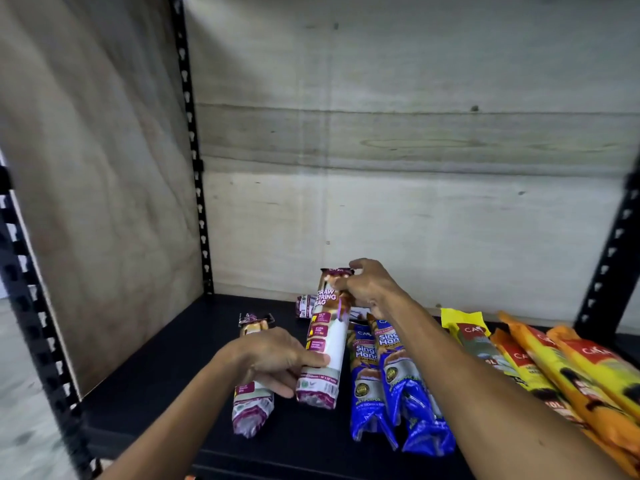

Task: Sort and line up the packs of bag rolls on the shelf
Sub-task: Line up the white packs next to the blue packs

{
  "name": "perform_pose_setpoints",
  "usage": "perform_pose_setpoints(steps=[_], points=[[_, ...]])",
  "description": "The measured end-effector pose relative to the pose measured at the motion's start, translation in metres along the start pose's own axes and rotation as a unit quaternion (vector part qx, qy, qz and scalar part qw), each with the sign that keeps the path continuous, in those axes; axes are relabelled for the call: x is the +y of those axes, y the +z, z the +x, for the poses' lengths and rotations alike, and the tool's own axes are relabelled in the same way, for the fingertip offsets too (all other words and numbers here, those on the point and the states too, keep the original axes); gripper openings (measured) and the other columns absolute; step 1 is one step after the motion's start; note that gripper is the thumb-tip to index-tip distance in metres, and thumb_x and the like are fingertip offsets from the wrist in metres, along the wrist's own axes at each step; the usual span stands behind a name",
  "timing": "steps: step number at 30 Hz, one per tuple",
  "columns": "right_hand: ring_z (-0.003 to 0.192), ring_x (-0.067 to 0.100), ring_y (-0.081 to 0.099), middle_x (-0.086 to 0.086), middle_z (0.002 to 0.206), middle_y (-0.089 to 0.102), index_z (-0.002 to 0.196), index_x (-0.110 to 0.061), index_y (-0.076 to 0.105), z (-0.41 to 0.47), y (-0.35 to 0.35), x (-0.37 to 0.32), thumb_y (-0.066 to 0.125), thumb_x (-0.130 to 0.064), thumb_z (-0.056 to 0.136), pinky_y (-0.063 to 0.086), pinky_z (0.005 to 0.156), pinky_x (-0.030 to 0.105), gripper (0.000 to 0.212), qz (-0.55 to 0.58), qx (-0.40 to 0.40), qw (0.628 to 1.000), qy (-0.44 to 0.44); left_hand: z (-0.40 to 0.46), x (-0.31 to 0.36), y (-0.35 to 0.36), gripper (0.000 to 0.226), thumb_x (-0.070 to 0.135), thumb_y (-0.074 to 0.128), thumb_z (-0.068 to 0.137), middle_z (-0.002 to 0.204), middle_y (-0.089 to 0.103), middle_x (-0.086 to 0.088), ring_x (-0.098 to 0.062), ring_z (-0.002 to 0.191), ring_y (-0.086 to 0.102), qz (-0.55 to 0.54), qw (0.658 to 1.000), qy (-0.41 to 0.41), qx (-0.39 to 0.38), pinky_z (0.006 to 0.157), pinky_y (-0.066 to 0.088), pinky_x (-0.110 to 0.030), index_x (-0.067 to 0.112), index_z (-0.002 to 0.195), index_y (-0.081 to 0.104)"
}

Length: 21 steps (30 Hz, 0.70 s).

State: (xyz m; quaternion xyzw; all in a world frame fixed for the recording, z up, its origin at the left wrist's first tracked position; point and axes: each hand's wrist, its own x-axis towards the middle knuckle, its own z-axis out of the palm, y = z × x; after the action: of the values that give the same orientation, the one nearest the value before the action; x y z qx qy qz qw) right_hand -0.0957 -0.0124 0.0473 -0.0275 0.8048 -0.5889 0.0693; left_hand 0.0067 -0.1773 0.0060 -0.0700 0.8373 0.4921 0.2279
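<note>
Nearest to me are the blue packs (391,386), lying side by side at the front of the black shelf (166,368), under my right forearm. Right of them lie yellow and orange packs (554,368), overlapping. My left hand (273,358) lies over one purple pack (251,407), its thumb touching the white drawstring pack (325,344) beside it. My right hand (367,289) pinches the far top end of this white pack. One more purple pack (306,305) lies behind it. Left and back of the shelf have open room, up to the wooden wall (415,168).
</note>
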Motion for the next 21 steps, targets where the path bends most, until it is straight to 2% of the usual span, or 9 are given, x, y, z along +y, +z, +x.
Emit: perform_pose_setpoints(steps=[2, 4, 6, 7, 10, 12, 15, 18, 21], points=[[0.097, 0.027, 0.07, 0.02, 0.121, 0.062, 0.147, -0.005, 0.039, -0.003, 0.008, 0.003, 0.076, -0.002, 0.085, 0.06, 0.071, 0.035, 0.072, -0.01, -0.011, 1.0, 0.017, -0.003, -0.004, 0.001, 0.045, 0.038, 0.076, 0.082, 0.106, 0.077, -0.01, -0.023, 0.098, 0.074, 0.001, 1.0, -0.025, -0.006, 0.083, 0.06, -0.029, 0.007, 0.114, 0.07], [0.094, 0.028, 0.07, 0.016, 0.099, 0.063, 0.146, -0.001, 0.038, -0.005, 0.015, 0.007, 0.074, -0.001, 0.087, 0.061, 0.071, 0.036, 0.07, -0.021, -0.018, 0.999, 0.035, -0.004, -0.007, 0.002, 0.049, 0.037, 0.075, 0.083, 0.11, 0.076, -0.011, -0.023, 0.098, 0.074, 0.0, 0.999, -0.039, -0.004, 0.084, 0.06, -0.029, 0.006, 0.119, 0.067], [0.082, 0.024, 0.069, 0.012, 0.086, 0.059, 0.141, 0.004, 0.043, -0.006, 0.02, 0.012, 0.072, 0.0, 0.088, 0.059, 0.065, 0.034, 0.061, -0.046, -0.011, 0.998, 0.041, -0.007, -0.007, 0.0, 0.045, 0.037, 0.073, 0.085, 0.112, 0.073, -0.01, -0.02, 0.095, 0.073, -0.002, 0.999, -0.029, 0.024, 0.081, 0.061, -0.028, 0.008, 0.119, 0.067], [0.08, 0.024, 0.068, 0.012, 0.086, 0.06, 0.137, 0.006, 0.046, -0.005, 0.022, 0.015, 0.072, 0.0, 0.088, 0.058, 0.064, 0.034, 0.056, -0.063, -0.004, 0.997, 0.046, -0.008, -0.007, -0.002, 0.042, 0.037, 0.072, 0.086, 0.111, 0.073, -0.008, -0.018, 0.092, 0.072, -0.003, 0.999, -0.019, 0.048, 0.079, 0.062, -0.027, 0.009, 0.117, 0.067], [0.096, 0.031, 0.069, 0.019, 0.103, 0.067, 0.126, 0.008, 0.052, 0.0, 0.028, 0.024, 0.074, -0.007, 0.087, 0.059, 0.088, 0.044, 0.047, -0.127, 0.013, 0.991, 0.045, -0.007, -0.009, -0.013, 0.034, 0.037, 0.069, 0.088, 0.102, 0.073, -0.004, -0.013, 0.083, 0.068, -0.003, 0.991, 0.001, 0.13, 0.068, 0.06, -0.025, 0.011, 0.108, 0.068], [0.1, 0.032, 0.068, 0.019, 0.108, 0.069, 0.121, 0.007, 0.056, 0.001, 0.033, 0.027, 0.076, -0.014, 0.086, 0.057, 0.092, 0.045, 0.045, -0.169, 0.01, 0.985, 0.036, -0.003, -0.014, -0.022, 0.034, 0.038, 0.068, 0.089, 0.092, 0.071, -0.005, -0.014, 0.077, 0.066, 0.029, 0.98, 0.003, 0.197, 0.064, 0.058, -0.026, 0.008, 0.105, 0.07], [0.109, 0.031, 0.065, 0.018, 0.119, 0.067, 0.124, 0.004, 0.058, 0.005, 0.039, 0.032, 0.078, -0.019, 0.085, 0.054, 0.095, 0.041, 0.049, -0.222, 0.006, 0.975, 0.02, 0.006, -0.026, -0.033, 0.037, 0.043, 0.068, 0.084, 0.092, 0.068, -0.005, -0.021, 0.085, 0.069, 0.115, 0.955, -0.043, 0.271, 0.08, 0.06, -0.037, 0.01, 0.102, 0.068], [0.108, 0.03, 0.067, 0.016, 0.118, 0.069, 0.122, 0.001, 0.062, 0.009, 0.048, 0.039, 0.077, -0.02, 0.086, 0.055, 0.095, 0.04, 0.045, -0.273, -0.006, 0.962, 0.016, 0.008, -0.036, -0.034, 0.042, 0.044, 0.069, 0.084, 0.098, 0.064, -0.003, -0.02, 0.087, 0.067, 0.141, 0.944, -0.081, 0.286, 0.077, 0.06, -0.033, 0.015, 0.111, 0.056], [0.102, 0.028, 0.069, 0.013, 0.11, 0.073, 0.113, -0.002, 0.068, 0.013, 0.055, 0.045, 0.076, -0.023, 0.087, 0.057, 0.092, 0.038, 0.035, -0.316, -0.029, 0.948, 0.018, 0.013, -0.045, -0.033, 0.047, 0.042, 0.072, 0.081, 0.102, 0.067, -0.005, -0.021, 0.09, 0.069, 0.107, 0.952, -0.085, 0.276, 0.08, 0.061, -0.037, 0.018, 0.115, 0.051]])
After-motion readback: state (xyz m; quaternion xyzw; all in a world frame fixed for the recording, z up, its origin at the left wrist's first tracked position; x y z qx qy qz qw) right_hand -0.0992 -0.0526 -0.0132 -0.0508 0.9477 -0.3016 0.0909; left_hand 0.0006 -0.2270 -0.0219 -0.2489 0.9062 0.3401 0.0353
